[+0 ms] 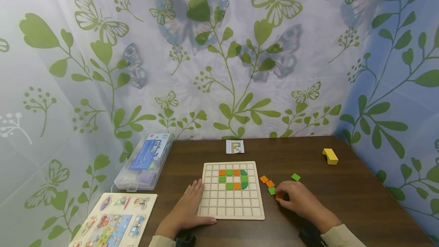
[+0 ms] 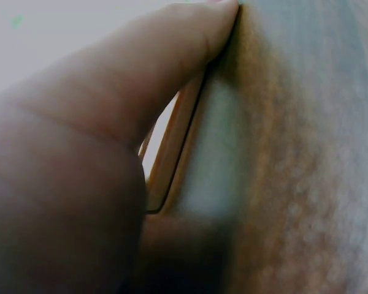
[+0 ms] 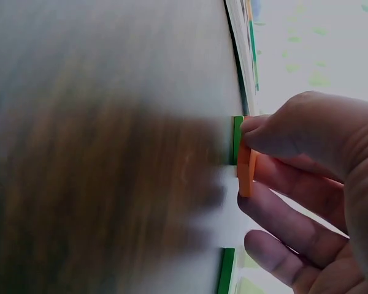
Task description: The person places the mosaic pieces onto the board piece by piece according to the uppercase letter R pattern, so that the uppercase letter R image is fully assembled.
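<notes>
A wooden grid board lies on the table, with several orange and green square tiles and two green rounded tiles in its upper cells. My left hand rests flat along the board's left edge, its thumb reaching along the near edge. Right of the board, my right hand pinches an orange square tile between thumb and fingers, close over the table. Beside those fingertips lie two loose orange tiles and a green tile. Another green tile sits just beyond the hand.
Behind the board lies a small printed card. A yellow arch block stands at the back right. On the left are a clear plastic case and a wooden picture puzzle. A patterned curtain hangs behind the table.
</notes>
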Demonstrator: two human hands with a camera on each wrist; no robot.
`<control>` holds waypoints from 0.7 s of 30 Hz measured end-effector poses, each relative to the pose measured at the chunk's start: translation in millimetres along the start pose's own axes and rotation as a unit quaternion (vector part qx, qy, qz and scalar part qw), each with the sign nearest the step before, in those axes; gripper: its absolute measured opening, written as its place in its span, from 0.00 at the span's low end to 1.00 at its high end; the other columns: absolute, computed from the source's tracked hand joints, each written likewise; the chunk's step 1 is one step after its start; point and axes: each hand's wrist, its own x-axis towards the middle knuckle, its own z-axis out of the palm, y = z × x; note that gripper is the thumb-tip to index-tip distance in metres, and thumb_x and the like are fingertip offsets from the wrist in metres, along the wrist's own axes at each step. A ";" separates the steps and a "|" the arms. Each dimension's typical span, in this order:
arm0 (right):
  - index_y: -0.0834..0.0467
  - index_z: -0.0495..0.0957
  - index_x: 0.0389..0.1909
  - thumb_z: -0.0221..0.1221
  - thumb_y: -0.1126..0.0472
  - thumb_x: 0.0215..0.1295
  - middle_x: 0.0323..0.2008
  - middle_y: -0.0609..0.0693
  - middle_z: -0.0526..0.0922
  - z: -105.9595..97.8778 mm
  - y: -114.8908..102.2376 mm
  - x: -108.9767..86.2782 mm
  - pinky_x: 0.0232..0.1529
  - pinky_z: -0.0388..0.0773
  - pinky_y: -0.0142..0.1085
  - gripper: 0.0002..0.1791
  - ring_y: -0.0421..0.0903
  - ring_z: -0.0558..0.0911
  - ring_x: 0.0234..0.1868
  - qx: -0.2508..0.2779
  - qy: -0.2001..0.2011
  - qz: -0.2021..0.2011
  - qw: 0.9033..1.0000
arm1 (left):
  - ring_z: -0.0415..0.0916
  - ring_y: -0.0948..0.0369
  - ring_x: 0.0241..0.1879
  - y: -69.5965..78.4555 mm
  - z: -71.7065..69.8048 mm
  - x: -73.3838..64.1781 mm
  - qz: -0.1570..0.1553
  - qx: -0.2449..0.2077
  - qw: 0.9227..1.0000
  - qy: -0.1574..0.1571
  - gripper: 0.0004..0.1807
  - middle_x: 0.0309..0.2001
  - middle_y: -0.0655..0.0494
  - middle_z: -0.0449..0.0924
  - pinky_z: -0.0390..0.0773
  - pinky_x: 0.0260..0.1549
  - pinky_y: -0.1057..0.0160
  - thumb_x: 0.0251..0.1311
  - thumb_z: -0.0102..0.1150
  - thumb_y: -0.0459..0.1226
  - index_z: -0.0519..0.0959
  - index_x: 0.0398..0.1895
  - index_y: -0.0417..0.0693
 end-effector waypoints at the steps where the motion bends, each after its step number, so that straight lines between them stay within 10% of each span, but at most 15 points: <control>1: 0.53 0.88 0.38 0.77 0.66 0.56 0.38 0.39 0.85 -0.1 -0.7 0.8 0.38 0.86 0.42 0.11 0.35 0.82 0.37 0.000 0.000 0.002 1.000 | 0.46 0.40 0.80 -0.1 -0.1 0.2 -0.001 0.000 1.000 0.000 0.72 0.81 0.33 0.51 0.49 0.76 0.40 0.51 0.64 0.76 0.54 0.81 0.28; 21: 0.55 0.89 0.43 0.77 0.64 0.61 0.43 0.42 0.88 11.5 -17.7 19.1 0.46 0.87 0.47 0.10 0.46 0.86 0.46 0.021 0.024 0.006 0.999 | 0.43 0.43 0.81 -3.3 2.9 0.1 -0.006 0.009 1.000 -0.007 0.73 0.82 0.36 0.49 0.46 0.77 0.43 0.51 0.62 0.78 0.52 0.82 0.31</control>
